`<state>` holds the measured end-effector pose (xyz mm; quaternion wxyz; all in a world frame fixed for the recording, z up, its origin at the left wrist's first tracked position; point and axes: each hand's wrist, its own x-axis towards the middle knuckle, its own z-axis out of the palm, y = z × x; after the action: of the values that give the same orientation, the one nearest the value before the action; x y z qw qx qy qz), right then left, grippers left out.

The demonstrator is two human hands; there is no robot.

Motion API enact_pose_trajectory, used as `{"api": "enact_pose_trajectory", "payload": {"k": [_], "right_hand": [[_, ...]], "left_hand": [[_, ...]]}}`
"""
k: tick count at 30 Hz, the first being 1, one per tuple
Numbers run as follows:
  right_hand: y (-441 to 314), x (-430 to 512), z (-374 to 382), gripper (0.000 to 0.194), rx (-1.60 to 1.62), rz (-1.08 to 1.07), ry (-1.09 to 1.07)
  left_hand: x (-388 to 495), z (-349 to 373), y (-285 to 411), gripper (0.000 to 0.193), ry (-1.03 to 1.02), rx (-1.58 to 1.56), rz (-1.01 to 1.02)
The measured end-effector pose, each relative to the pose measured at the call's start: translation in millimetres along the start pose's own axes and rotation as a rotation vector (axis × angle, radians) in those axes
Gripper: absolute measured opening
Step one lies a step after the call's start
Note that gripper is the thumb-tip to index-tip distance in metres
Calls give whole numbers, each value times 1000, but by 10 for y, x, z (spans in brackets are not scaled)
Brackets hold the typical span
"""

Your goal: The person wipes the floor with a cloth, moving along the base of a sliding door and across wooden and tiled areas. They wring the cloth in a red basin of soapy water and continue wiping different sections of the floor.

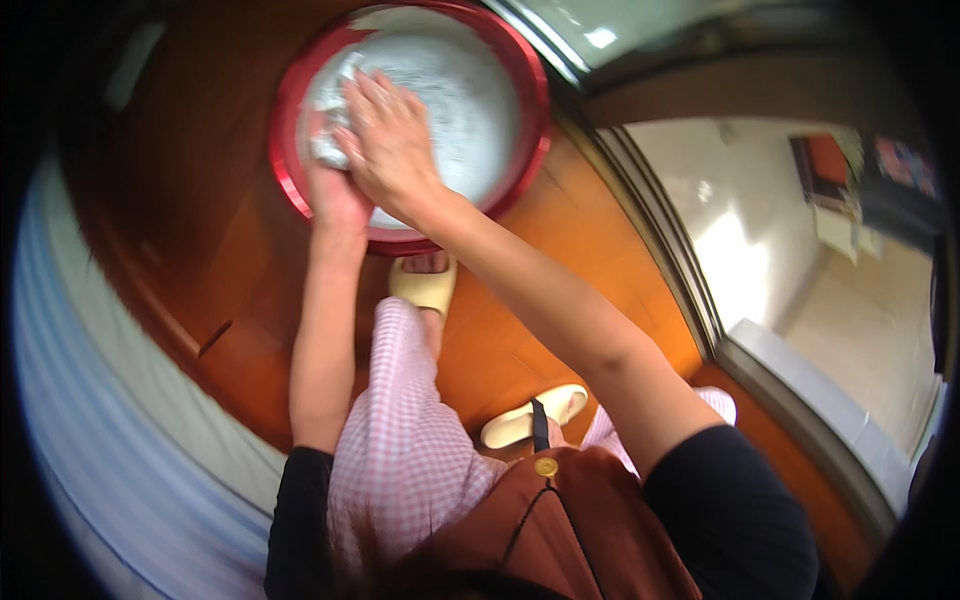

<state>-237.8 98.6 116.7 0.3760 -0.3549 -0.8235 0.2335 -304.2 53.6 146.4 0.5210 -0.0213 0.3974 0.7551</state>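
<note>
A red basin [531, 82] with whitish, sudsy water [472, 112] stands on the floor before me. At its left side, over the water, my left hand [337, 191] has a wet, light-coloured cloth [330, 146] against its palm and fingers. My right hand [390, 139] lies across the cloth from the right, its fingers stretched out and pressed on it, so that the cloth is between both hands. The left fingers are largely hidden by the cloth and the right hand. Blur hides the cloth's exact shape.
Below the basin is reddish-brown wooden flooring [510, 322]. My feet wear pale yellow slippers [424, 289]. Bedding or fabric with blue stripes [112, 397] borders the left. A metal sliding-door track [667, 240] runs along the right, with a light-floored area [847, 322] beyond it.
</note>
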Motion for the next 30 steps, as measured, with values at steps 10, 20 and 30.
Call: {"api": "enact_pose_trajectory", "payload": {"k": [10,20,30], "right_hand": [[-97,367,-898,54,1655,702,-385],[165,-24,-778,45,1174,810,-465],[-7,-45,-361,58,157,-120,-210]], "left_hand": [[136,-173,-81,52,-267,-145,-112],[212,-516,-264,30,-385,-441,-280],[-443,-138,-151,39,-126,-153,4]]}}
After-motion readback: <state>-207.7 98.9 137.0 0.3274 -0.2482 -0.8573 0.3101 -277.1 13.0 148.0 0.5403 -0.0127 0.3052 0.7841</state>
